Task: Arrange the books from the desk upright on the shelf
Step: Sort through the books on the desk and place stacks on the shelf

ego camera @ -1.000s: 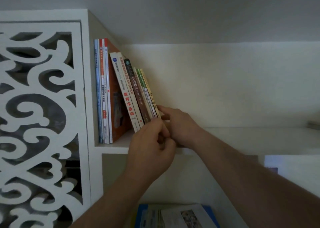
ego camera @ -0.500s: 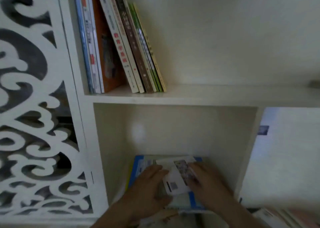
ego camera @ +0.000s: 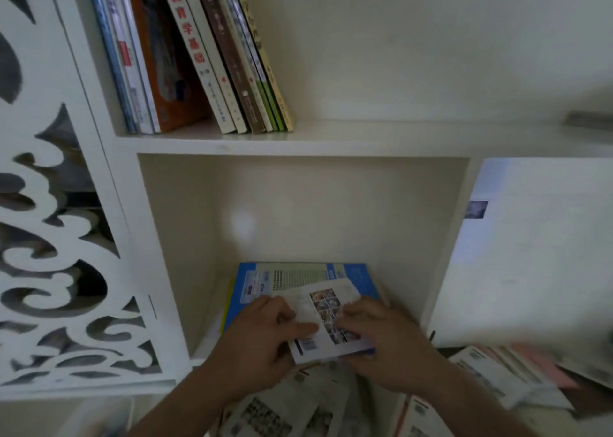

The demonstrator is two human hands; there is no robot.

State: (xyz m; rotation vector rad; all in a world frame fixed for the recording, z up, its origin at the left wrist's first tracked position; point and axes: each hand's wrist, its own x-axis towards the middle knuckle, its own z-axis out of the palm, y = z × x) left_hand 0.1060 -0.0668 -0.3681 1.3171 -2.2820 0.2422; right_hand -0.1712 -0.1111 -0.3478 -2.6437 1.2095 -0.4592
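While two hands (ego camera: pixel 265 337) (ego camera: pixel 381 340) grip one white book (ego camera: pixel 326 320), nine books (ego camera: pixel 199 55) shelved

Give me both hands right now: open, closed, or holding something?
Left hand: fingers curled on the left edge of the small white book, holding it.
Right hand: fingers on the same book's right side, holding it.
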